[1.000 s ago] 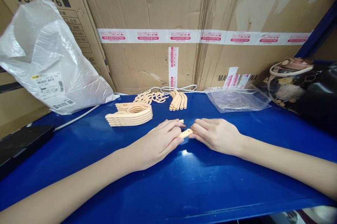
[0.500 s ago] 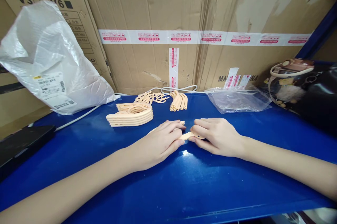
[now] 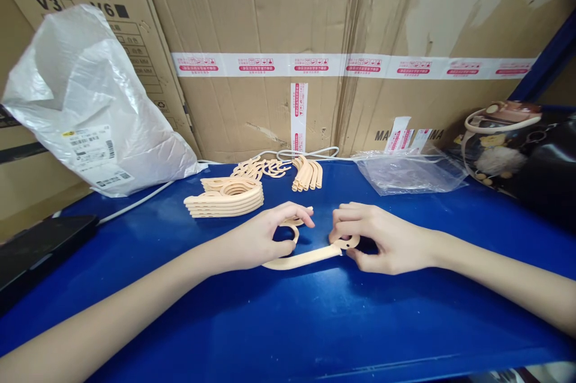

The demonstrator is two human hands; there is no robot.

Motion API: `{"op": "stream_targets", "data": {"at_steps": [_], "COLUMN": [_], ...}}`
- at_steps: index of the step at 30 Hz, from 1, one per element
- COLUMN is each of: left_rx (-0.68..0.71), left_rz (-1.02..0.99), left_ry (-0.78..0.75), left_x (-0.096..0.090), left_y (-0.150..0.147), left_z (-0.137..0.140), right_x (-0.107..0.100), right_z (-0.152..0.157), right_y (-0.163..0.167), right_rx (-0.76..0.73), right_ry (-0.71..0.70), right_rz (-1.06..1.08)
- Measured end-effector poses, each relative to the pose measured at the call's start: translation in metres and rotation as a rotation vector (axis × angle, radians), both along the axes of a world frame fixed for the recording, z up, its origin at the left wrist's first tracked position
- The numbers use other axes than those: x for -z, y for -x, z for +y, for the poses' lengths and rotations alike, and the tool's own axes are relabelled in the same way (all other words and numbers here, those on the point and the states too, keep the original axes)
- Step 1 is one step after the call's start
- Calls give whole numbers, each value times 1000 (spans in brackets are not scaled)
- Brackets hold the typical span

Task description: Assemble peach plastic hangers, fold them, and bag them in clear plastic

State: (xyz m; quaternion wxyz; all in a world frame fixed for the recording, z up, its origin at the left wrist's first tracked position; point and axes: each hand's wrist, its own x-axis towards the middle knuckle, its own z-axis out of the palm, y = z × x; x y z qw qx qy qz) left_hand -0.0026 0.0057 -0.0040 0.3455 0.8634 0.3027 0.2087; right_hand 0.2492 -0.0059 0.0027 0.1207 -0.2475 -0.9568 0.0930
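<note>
On the blue tabletop in front of me lies a beige plastic folding hanger (image 3: 306,258), its long curved arm toward me. My left hand (image 3: 265,233) rests over its left end, thumb and index finger apart around a curved part; the other fingers are mostly hidden. My right hand (image 3: 378,239) has its fingers and thumb at the rounded joint with a small dark hole, gripping the hanger there. Behind my left hand is a neat stack of beige hangers (image 3: 225,198). Farther back are a loose pile of beige hooks (image 3: 261,168) and a row of curved arm pieces (image 3: 307,174).
A white plastic mailing bag (image 3: 90,113) leans on cardboard boxes (image 3: 252,113) at the left. A black device (image 3: 45,251) lies at the left edge. A clear plastic bag (image 3: 409,173) and a dark bag (image 3: 544,161) with hanging charms are at the right. White cable (image 3: 135,202) runs along the back.
My hands have moved apart and the left fingers have spread. The hanger's long arm now shows toward me, where my left hand covered most of it before.
</note>
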Motion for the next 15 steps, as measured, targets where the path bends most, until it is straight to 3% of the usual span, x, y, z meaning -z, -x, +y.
{"op": "stream_targets", "data": {"at_steps": [10,15], "left_rx": [-136,-203], "left_rz": [76,202], "left_ry": [-283,-462], "left_x": [8,8], "left_y": [-3,-5], "left_z": [-1,-5], "right_x": [-14,-10], "right_z": [-1,-6], "right_y": [-8,-4], "right_rx": [-27,-41], "right_ry": [139,116], "right_rz": [-11,39]}}
